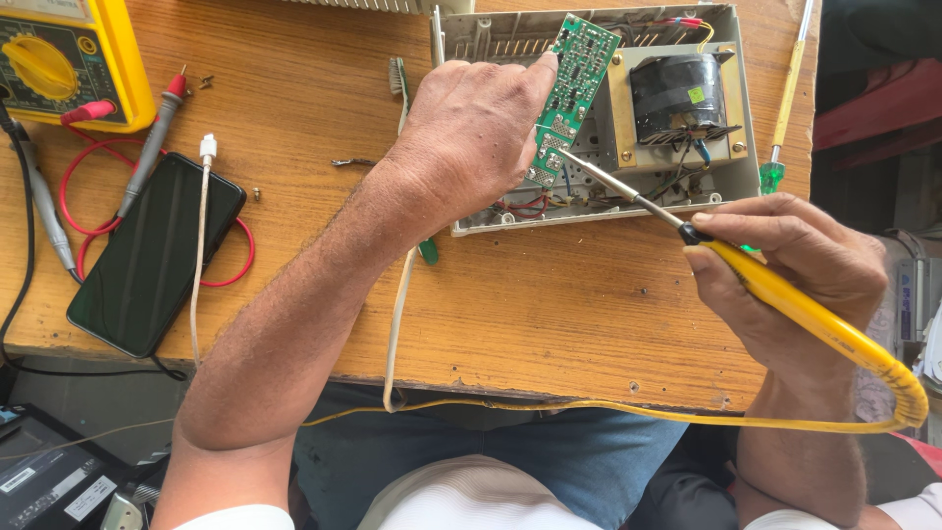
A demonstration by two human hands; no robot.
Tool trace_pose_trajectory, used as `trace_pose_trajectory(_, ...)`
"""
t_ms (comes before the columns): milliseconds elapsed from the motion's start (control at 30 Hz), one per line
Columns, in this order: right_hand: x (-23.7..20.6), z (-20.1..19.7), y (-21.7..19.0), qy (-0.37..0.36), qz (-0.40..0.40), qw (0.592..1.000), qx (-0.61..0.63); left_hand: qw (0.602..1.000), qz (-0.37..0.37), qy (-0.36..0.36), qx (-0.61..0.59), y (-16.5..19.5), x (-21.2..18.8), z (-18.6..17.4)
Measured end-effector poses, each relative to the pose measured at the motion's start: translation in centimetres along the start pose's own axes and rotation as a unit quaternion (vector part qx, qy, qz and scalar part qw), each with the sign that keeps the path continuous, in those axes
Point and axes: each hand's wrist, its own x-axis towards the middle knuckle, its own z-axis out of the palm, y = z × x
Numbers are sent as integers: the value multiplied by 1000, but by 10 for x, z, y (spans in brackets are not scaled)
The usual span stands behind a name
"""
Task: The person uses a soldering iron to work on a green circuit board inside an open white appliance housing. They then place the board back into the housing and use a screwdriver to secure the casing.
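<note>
Circuitry on the green circuit board [572,88] is showing as small silver parts and solder pads; the board is standing tilted over the open grey casing [746,118] on the wooden table [549,304]. The left hand [471,132] is gripping the board's edge. The right hand [795,270] is clasping a yellow-handled soldering iron [785,294], its tip touching the board's lower end. Inside the casing, a black transformer [677,93] is carrying 1 small green square label [696,95].
</note>
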Motion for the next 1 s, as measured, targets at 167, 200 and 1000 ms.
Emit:
trace_pose_trajectory(167,1,1,2,-24,-33,999,-12,1000,11,23,4,0,0,1)
trace_pose_trajectory(200,1,1,2,-23,-31,999,-12,1000,11,21,2,0,0,1)
trace_pose_trajectory(1000,0,1,4,-23,-30,999,-3,1000,15,25,11,-1,0,1)
